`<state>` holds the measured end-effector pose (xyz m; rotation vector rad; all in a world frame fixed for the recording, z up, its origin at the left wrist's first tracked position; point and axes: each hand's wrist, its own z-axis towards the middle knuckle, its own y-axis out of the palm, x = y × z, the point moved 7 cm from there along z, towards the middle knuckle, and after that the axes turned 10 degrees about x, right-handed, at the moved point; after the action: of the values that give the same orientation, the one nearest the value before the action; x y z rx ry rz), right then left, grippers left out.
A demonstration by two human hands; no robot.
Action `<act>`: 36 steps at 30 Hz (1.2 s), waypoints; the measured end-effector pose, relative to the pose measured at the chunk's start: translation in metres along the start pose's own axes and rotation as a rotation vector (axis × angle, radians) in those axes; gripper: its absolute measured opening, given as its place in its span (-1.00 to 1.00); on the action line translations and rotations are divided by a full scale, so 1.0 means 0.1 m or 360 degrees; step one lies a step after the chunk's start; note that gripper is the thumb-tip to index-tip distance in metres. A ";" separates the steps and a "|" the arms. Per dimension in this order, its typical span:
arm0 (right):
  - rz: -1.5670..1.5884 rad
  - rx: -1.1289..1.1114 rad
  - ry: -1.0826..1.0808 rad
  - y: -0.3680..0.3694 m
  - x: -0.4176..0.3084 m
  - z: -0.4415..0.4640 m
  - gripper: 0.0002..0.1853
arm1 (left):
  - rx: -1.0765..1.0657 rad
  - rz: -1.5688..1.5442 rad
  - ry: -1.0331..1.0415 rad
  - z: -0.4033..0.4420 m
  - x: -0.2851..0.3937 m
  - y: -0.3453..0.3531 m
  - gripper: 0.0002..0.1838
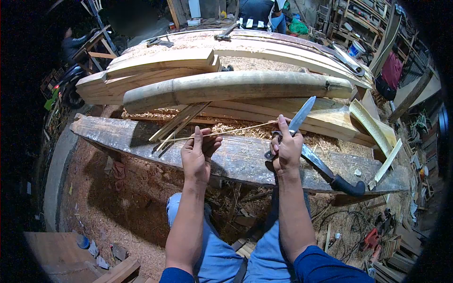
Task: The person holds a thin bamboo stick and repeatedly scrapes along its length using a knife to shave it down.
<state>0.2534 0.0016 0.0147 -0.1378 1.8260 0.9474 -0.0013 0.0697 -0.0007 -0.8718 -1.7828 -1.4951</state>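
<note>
A thin bamboo strip (236, 130) runs between my two hands above the worn wooden bench (236, 162). My left hand (200, 153) pinches it between thumb and fingers, and its loose end reaches left past the hand. In my right hand (287, 146) are the strip's other end and a knife (302, 114), blade pointing up and away. A larger blade with a black handle (347, 185) lies on the bench just right of my right hand. Left of my left hand, several split bamboo strips (181, 120) lean on the bench edge.
A thick bamboo pole (236, 86) lies across stacked timber (160, 63) behind the bench. Split bamboo pieces (388, 162) rest at the right. Wood shavings cover the ground (132, 198). Farther back are a hammer (226, 33), a white bucket (356, 49) and people.
</note>
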 end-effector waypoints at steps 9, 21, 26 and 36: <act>-0.0089 -0.0019 -0.0060 0.02 -0.01 0.01 -0.71 | 0.0044 0.0003 0.0040 -0.03 0.03 0.04 -0.58; -0.0073 -0.0082 -0.0024 0.04 0.00 0.01 -0.76 | -0.0010 0.0009 0.0013 0.01 -0.01 0.00 -0.56; -0.0122 -0.0087 -0.0089 0.01 0.03 0.04 -0.77 | -0.0027 -0.0072 -0.0020 0.03 -0.03 -0.03 -0.59; -0.0122 -0.0118 -0.0080 0.03 0.02 0.05 -0.79 | 0.0027 -0.0097 0.0006 -0.01 0.00 0.03 -0.58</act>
<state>0.2544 0.0073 0.0135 -0.2266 1.7282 0.9564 0.0009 0.0692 0.0013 -0.8128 -1.8317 -1.5168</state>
